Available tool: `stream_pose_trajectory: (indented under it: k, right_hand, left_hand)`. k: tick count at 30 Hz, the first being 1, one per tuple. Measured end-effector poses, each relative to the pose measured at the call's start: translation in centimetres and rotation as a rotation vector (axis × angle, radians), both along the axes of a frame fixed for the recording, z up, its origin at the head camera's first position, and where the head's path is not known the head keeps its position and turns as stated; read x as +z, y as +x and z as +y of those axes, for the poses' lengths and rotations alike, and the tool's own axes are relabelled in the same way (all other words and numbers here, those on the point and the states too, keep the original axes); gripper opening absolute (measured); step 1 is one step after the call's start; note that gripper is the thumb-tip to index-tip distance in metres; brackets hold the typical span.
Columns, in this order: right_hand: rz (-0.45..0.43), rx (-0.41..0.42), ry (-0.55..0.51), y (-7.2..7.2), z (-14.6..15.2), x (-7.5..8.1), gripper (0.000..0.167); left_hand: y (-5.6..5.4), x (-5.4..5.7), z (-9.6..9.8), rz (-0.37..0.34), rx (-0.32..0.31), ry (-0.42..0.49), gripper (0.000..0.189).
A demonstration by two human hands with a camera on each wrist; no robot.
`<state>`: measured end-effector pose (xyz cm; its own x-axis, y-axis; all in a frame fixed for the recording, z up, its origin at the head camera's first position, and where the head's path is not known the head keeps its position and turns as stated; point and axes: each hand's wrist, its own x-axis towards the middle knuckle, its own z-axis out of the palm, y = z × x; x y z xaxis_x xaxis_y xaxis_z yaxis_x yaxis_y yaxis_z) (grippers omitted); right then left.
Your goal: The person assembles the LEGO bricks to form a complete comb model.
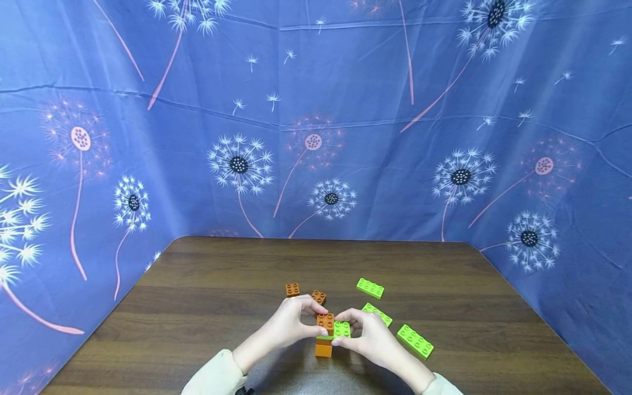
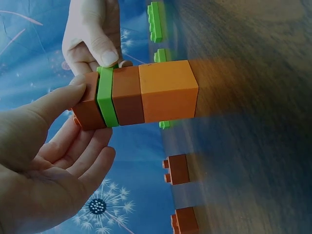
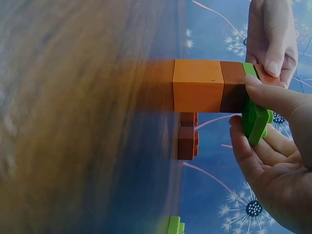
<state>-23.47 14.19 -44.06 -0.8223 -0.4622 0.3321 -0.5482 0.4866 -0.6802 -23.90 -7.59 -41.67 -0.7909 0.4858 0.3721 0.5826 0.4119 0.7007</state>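
Note:
A small tower stands upright on the table: an orange block [image 1: 323, 351] at the bottom, a brown brick [image 2: 128, 95] over it, then a flat lime-green brick [image 1: 342, 329], and a brown brick [image 1: 325, 322] at the top. The green brick sticks out to the right beyond the tower. My left hand [image 1: 293, 320] pinches the top brown brick between thumb and fingers. In the left wrist view that brick sits slightly askew against the green one. My right hand [image 1: 374, 338] pinches the overhanging end of the green brick, thumb on the near side [image 3: 257, 124].
Behind the left hand lie two loose brown bricks [image 1: 292, 289]. To the right are three flat green bricks [image 1: 415, 341], one partly hidden by the right hand. Patterned blue cloth [image 1: 316, 109] hangs behind and beside the wooden table [image 1: 222, 269].

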Motion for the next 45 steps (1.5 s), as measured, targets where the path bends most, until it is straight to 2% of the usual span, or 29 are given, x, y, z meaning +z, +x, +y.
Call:
stream_pose_trajectory:
  k: [7, 17, 28, 38, 45]
  right_hand:
    - [-0.025, 0.012, 0.0, 0.1, 0.0, 0.2, 0.035]
    - [-0.001, 0.015, 0.019, -0.1, -0.3, 0.6, 0.037]
    - [0.008, 0.038, 0.015, -0.1, -0.2, 0.5, 0.036]
    - [0.02, 0.031, 0.025, -0.6, 0.0, 0.6, 0.035]
    - [0.032, 0.018, 0.024, -1.0, -0.1, 0.4, 0.035]
  left_hand:
    - [0.2, 0.0, 0.1, -0.013, 0.004, 0.014, 0.029]
    - [0.1, -0.2, -0.1, -0.025, 0.004, 0.036, 0.03]
    - [0.0, -1.0, -0.1, -0.013, 0.018, 0.062, 0.03]
    - [-0.3, -0.9, 0.1, -0.08, 0.013, 0.069, 0.033]
    - [-0.5, -1.1, 0.0, -0.089, 0.038, 0.058, 0.033]
